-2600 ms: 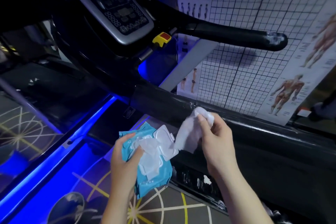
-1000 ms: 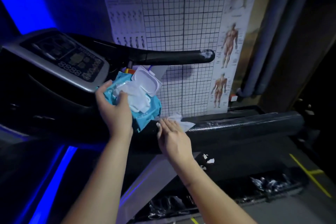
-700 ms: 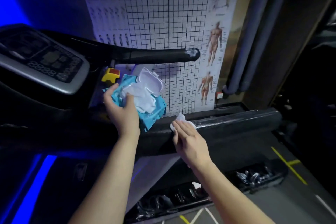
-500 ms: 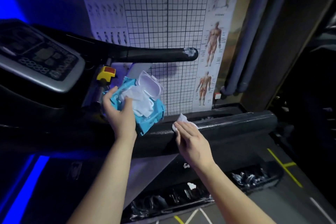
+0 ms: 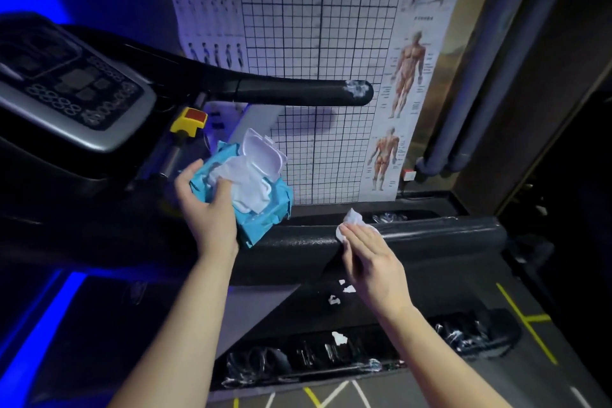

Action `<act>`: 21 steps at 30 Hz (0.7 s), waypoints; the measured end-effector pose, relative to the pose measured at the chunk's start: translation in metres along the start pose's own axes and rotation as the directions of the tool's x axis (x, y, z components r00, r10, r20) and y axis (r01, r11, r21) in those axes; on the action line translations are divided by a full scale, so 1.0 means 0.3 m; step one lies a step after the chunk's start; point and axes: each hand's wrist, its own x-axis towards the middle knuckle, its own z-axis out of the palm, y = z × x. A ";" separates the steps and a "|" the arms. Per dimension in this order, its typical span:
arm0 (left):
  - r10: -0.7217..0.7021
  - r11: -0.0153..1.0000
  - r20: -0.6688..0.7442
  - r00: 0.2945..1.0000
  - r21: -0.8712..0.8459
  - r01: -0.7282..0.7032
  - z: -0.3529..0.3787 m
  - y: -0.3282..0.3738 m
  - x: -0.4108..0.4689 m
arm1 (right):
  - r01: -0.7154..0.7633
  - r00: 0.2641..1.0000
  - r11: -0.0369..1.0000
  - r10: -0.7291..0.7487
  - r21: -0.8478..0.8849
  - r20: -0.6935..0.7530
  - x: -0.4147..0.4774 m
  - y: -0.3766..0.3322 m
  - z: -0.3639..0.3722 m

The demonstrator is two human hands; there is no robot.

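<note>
- Right now the right hand lies flat on the black padded side rail of a treadmill, fingers straight and close together, palm down.
- Under those fingertips sits a crumpled white wet wipe, pressed against the top of the side rail. Part of it bunches up just past the fingertips, on the far side of the rail.
- The left hand grips a blue pack of wet wipes, with the fingers wrapped round its left edge and the thumb laid across its front.
- The pack is held tilted above the left end of the side rail, its lower corner just over the rail. It is near the right hand but apart from it, up and to the left of the wet wipe.
- Its white flip lid stands open, and a loose sheet spills out of the opening beside the thumb.
- Above both hands a second black handlebar reaches to the right, with a worn, whitish tip.
- The treadmill console fills the upper left, and a yellow stop button with a red top sits just below its right edge, above the pack.
- Behind the machine hangs a grid poster, with anatomy figures down its right side.
- A few small white scraps lie on the dark panel below the side rail, just left of the right wrist.
</note>
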 end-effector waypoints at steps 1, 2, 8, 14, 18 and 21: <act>0.020 0.999 0.003 1.000 0.033 -0.021 0.011 -0.004 -0.009 | -0.002 1.000 1.000 0.002 0.007 0.000 0.000 0.012 -0.008; 0.043 0.997 0.007 0.999 0.071 -0.043 0.021 -0.007 -0.015 | -0.001 1.000 1.000 0.001 0.013 0.002 0.001 0.022 -0.014; 0.167 0.959 0.000 0.986 0.231 -0.162 0.072 -0.003 -0.053 | 0.026 1.000 0.999 -0.026 0.029 -0.007 -0.007 0.048 -0.008; 0.229 0.942 -0.051 0.972 0.263 -0.208 0.114 -0.024 -0.123 | 0.015 1.000 1.000 -0.016 -0.003 -0.025 -0.028 0.126 -0.018; 0.213 0.952 -0.059 0.975 0.239 -0.194 0.201 -0.036 -0.208 | 0.017 0.999 1.000 -0.018 -0.012 -0.033 -0.035 0.166 -0.035; 0.223 0.951 -0.052 0.974 0.231 -0.205 0.258 -0.053 -0.259 | 0.011 0.999 1.000 -0.012 -0.014 -0.041 -0.043 0.214 -0.058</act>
